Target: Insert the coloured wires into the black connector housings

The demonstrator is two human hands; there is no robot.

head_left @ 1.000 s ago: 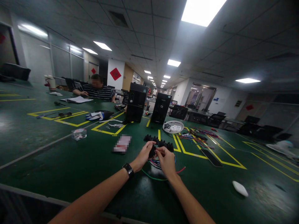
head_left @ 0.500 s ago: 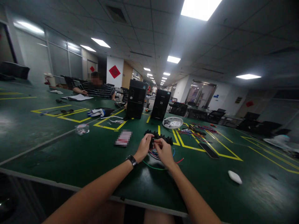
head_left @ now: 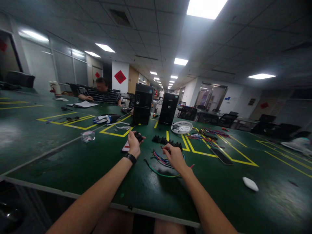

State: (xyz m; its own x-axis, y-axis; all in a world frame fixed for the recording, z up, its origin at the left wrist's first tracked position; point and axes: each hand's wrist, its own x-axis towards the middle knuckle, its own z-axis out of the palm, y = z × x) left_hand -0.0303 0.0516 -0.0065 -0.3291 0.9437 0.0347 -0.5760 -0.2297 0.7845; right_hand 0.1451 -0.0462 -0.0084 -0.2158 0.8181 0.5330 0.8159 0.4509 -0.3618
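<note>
My left hand (head_left: 133, 144) is raised a little above the green table (head_left: 73, 165), left of centre, with its fingers closed on a small black connector (head_left: 139, 136). My right hand (head_left: 172, 155) hovers over a bundle of coloured wires (head_left: 159, 161), fingertips pinched together; what they hold is too small to make out. A row of black connector pieces (head_left: 167, 141) lies just beyond both hands. A flat pink-and-white object (head_left: 125, 147) sits partly behind my left hand. I wear a black watch (head_left: 131, 158) on the left wrist.
Two black computer towers (head_left: 143, 104) stand at the back centre, with a white fan grille (head_left: 181, 127) and more coloured wires (head_left: 207, 138) to their right. A clear box (head_left: 87, 136) is at left, a white object (head_left: 250, 184) at right. A person in a striped shirt (head_left: 103, 96) sits far left.
My hands were together on the black connector. Now the left hand has drawn away to the left and up with the connector, and the right hand stays over the wires.
</note>
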